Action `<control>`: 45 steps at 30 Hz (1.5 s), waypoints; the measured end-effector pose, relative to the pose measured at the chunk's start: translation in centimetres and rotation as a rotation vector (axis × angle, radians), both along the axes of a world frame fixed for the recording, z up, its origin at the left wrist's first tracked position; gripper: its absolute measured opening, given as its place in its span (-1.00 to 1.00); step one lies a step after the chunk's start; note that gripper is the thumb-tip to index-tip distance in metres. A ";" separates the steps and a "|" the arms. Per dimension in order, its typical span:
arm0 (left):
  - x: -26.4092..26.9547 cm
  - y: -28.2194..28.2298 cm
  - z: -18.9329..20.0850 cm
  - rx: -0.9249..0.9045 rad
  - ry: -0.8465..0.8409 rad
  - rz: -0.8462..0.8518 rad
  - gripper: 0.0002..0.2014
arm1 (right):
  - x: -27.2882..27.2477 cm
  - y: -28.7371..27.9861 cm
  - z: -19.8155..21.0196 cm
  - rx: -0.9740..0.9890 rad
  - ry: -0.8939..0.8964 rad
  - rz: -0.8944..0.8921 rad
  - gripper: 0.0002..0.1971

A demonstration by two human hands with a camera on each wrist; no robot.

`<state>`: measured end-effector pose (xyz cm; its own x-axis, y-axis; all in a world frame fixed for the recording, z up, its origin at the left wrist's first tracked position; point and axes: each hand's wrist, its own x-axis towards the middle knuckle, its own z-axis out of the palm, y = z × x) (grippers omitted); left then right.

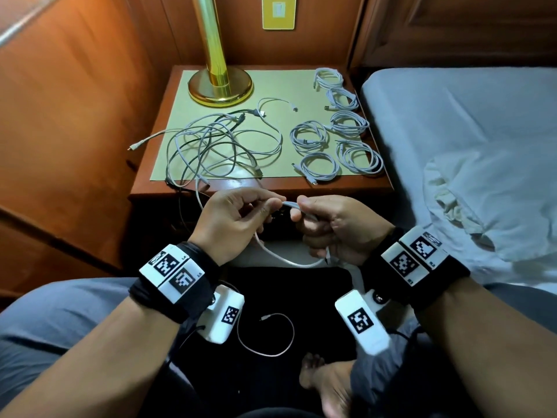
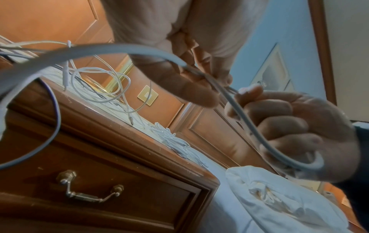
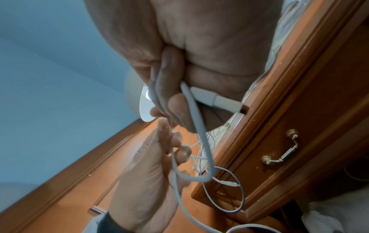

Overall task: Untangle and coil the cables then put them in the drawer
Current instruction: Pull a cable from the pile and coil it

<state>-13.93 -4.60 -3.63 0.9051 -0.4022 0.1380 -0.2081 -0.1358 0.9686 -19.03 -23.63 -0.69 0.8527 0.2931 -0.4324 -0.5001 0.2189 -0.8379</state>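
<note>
White cable pinched between both hands, first loop of a coil being formed in front of the nightstand.

Left hand: thumb and forefinger pinch the cable; right hand: fingers curled round it, USB plug tucked against the palm, one loop hanging below. Judgement: feed even, same-sized loops into the right hand, let the cable roll between the left fingertips so it does not twist, and draw slack gently, since its far run leads up to the tangled pile and a hard pull would likely tighten it. Cable thin, smooth, limp, pale grey-white. Six finished coils lie on the right of the nightstand; drawer shut, brass handle untouched.
</note>
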 end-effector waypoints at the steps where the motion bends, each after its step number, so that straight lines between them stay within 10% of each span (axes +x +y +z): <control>1: 0.1 0.1 -0.1 0.023 -0.007 -0.004 -0.91 | 0.0 -0.1 0.0 0.020 -0.001 0.003 -0.67; 18: 4.5 6.3 2.3 0.094 -0.187 0.120 -0.89 | 0.9 -4.5 1.7 0.323 -0.171 -0.358 -0.68; 23: 3.4 5.6 0.7 0.556 -0.480 0.205 -0.88 | 0.8 -4.1 1.5 0.306 -0.201 -0.475 -0.72; 30: -0.9 0.5 -0.7 0.514 -0.565 -0.348 -0.54 | 0.1 -3.2 -1.0 -0.706 -0.721 -0.330 -0.81; 34: -1.5 -0.3 -0.4 0.346 -0.554 -0.381 -0.62 | 0.0 -2.8 -1.9 -0.971 -0.667 -0.106 -0.83; 38: -1.2 0.3 -0.1 0.182 -0.473 -0.186 -0.94 | -0.1 -1.4 -1.8 -0.774 -0.546 0.093 -0.77; 45: -0.1 1.2 -0.7 0.177 -0.076 -0.043 -0.38 | -0.5 0.6 -0.2 -0.089 -0.255 -0.015 -0.68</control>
